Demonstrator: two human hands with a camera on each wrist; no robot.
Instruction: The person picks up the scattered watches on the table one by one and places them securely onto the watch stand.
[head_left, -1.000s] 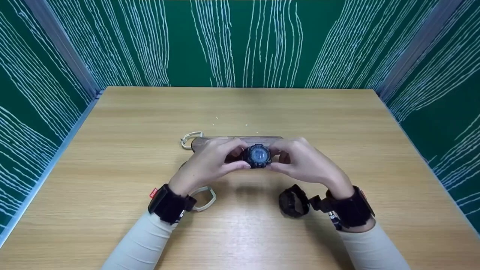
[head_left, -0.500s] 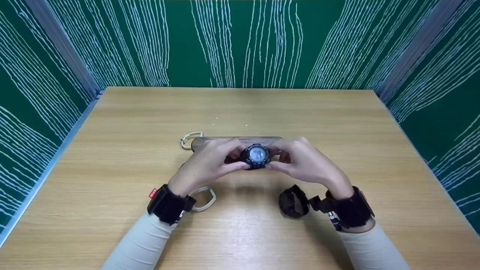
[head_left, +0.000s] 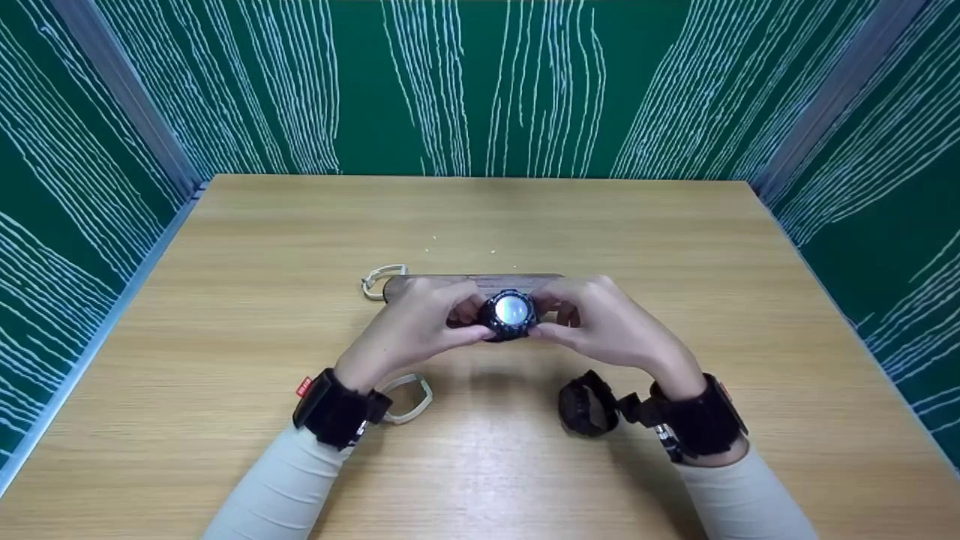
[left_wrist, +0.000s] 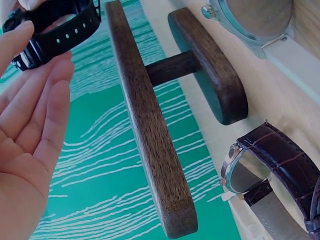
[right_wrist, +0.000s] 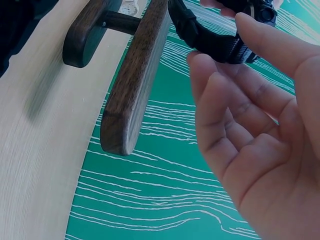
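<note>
Between my two hands is a black digital wristwatch (head_left: 511, 310), its round face turned up and catching bright light. My left hand (head_left: 420, 319) pinches one side of it with thumb and fingers. From the other side, my right hand (head_left: 604, 319) grips it the same way. The black strap (left_wrist: 67, 37) with its row of holes hangs in a loop in the left wrist view. Just beyond the hands stands a dark wooden T-bar watch stand (head_left: 517, 283), partly covered by them in the head view; its bar (left_wrist: 150, 125) shows bare in the left wrist view.
A pale-strapped watch (head_left: 428, 393) lies by my left wrist, and another pale strap (head_left: 367, 286) by the stand's left end. A second black watch (head_left: 576, 405) rests near my right wrist. A brown leather-strapped watch (left_wrist: 280, 160) shows in the left wrist view.
The watch has shifted slightly left in my hands and its face has tilted, going from dark to brightly reflecting. Both hands keep hold of it; the other watches stay put.
</note>
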